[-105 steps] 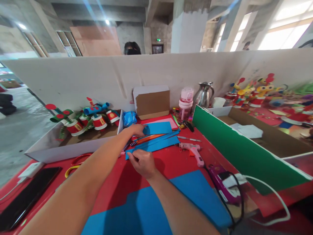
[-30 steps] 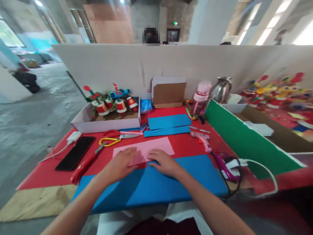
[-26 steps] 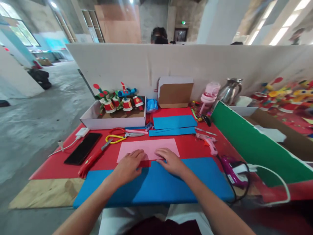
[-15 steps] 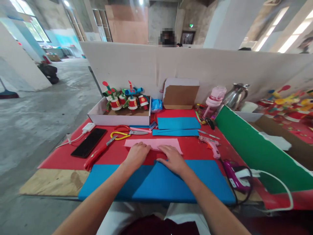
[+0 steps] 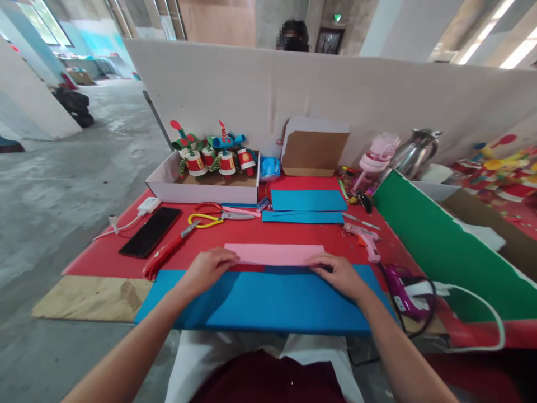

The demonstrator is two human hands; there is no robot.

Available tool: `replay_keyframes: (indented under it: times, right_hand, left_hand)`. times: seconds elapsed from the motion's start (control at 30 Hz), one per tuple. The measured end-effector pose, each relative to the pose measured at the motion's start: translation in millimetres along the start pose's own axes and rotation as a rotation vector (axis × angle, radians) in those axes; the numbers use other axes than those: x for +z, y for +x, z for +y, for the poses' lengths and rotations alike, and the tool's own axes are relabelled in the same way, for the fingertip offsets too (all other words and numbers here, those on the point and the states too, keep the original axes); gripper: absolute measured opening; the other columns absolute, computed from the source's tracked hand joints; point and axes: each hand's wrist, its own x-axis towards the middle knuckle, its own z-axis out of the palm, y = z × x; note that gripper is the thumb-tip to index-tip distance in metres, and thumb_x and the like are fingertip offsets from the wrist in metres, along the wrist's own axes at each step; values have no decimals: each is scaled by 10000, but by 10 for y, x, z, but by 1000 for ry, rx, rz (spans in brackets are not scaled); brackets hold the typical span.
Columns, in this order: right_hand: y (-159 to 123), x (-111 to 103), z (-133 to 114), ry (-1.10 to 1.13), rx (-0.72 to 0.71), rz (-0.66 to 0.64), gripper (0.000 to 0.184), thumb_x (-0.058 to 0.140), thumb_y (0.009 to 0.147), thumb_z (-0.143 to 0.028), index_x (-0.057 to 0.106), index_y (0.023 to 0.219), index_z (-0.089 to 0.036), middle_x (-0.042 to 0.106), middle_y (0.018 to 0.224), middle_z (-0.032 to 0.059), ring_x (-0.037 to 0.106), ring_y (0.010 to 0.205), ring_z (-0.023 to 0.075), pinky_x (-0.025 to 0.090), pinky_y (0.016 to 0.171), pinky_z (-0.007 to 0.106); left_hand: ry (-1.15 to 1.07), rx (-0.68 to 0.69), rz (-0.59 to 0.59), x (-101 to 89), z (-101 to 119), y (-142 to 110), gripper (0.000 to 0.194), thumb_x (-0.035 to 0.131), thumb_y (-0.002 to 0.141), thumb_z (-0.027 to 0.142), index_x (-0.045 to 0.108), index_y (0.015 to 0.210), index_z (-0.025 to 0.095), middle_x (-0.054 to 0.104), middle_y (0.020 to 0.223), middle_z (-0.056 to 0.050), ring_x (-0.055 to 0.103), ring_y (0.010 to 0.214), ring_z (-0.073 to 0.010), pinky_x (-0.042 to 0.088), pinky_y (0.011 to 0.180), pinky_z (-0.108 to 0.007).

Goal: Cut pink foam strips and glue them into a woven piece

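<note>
A long pink paper strip [image 5: 274, 254] lies crosswise before me, over the red table cover and the back edge of a large blue sheet [image 5: 268, 302]. My left hand [image 5: 212, 268] pinches the strip's left end between thumb and fingers. At its right end, my right hand [image 5: 335, 271] grips the near corner in the same way. Just beyond the strip are scissors [image 5: 207, 220] with one red and one yellow handle. A red-handled utility knife [image 5: 170, 252] rests to the left of my left hand. Cut blue paper pieces [image 5: 308, 200] lie farther back.
A black phone [image 5: 151, 232] and white charger [image 5: 149, 206] are at left. A pink glue gun [image 5: 364, 239] and purple device [image 5: 405, 294] with cables sit at right, beside a green box wall [image 5: 453, 252]. A white box [image 5: 205, 193] holds paper-cup figures. Behind stands a white partition [image 5: 226, 84].
My hands have moved apart from the middle of the pink strip to its two ends. The strip lies slightly farther right, and the camera view has tilted down.
</note>
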Motion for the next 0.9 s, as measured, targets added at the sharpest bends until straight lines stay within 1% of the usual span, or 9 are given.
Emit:
replay_keyframes:
  times: [0.03,0.1,0.2,0.27,0.33,0.43,0.57,0.7,0.9]
  right_hand:
    - [16,-35,20,19,48,28,233,580,853,-382,753,904,-234,772,970,74,710,943,251,536,879,403]
    - [57,-62,52,9,112,139,273,580,825,-435,740,882,-221,770,914,74,709,893,260,538,816,379]
    - [108,-14,95,-94,164,306,302,562,814,-477,700,809,-208,746,801,72,694,784,252,513,693,329]
    - [124,36,124,-188,182,365,304,549,819,-484,666,763,-209,715,739,64,670,718,237,479,635,305]
    - [126,68,146,-283,182,402,287,549,820,-477,636,742,-214,685,714,57,641,681,220,449,612,290]
    - [118,66,149,-407,173,383,273,565,819,-460,569,672,-230,609,651,30,572,615,190,401,582,273]
    - [112,31,109,-527,178,301,354,563,828,-470,453,583,-240,507,573,2,495,563,172,331,544,263]
    - [119,26,97,-543,177,291,368,527,852,-449,396,577,-242,485,559,3,477,566,173,302,547,269]
    - [128,36,141,-544,195,289,336,507,865,-423,416,598,-241,499,569,6,472,557,175,280,544,275]
  left_hand:
    - [-42,-34,20,-16,-43,23,286,466,871,337,728,890,222,761,997,-45,682,953,-210,506,881,-290]
    - [-68,-111,61,-30,-76,80,312,472,859,419,689,782,208,741,837,-24,667,820,-205,503,763,-277]
    - [-12,-224,125,-13,-43,154,360,444,861,467,595,674,198,642,662,-6,593,676,-186,436,624,-261]
    - [78,-260,158,12,-4,179,350,430,869,450,561,661,201,603,644,-9,557,651,-182,403,602,-265]
    - [216,-242,182,43,30,180,329,435,874,418,555,657,202,609,696,-35,558,706,-199,410,652,-287]
    - [406,-207,205,92,57,150,322,458,881,394,569,648,200,625,796,-82,561,821,-240,423,760,-341]
    - [506,-245,205,137,66,105,332,444,906,395,592,673,210,630,850,-91,555,871,-266,429,761,-362]
    - [552,-221,173,139,67,107,354,384,939,371,628,741,209,644,889,-104,554,899,-273,432,755,-360]
    - [563,-186,111,101,33,169,377,382,938,340,662,739,186,684,853,-123,563,863,-273,427,796,-382]
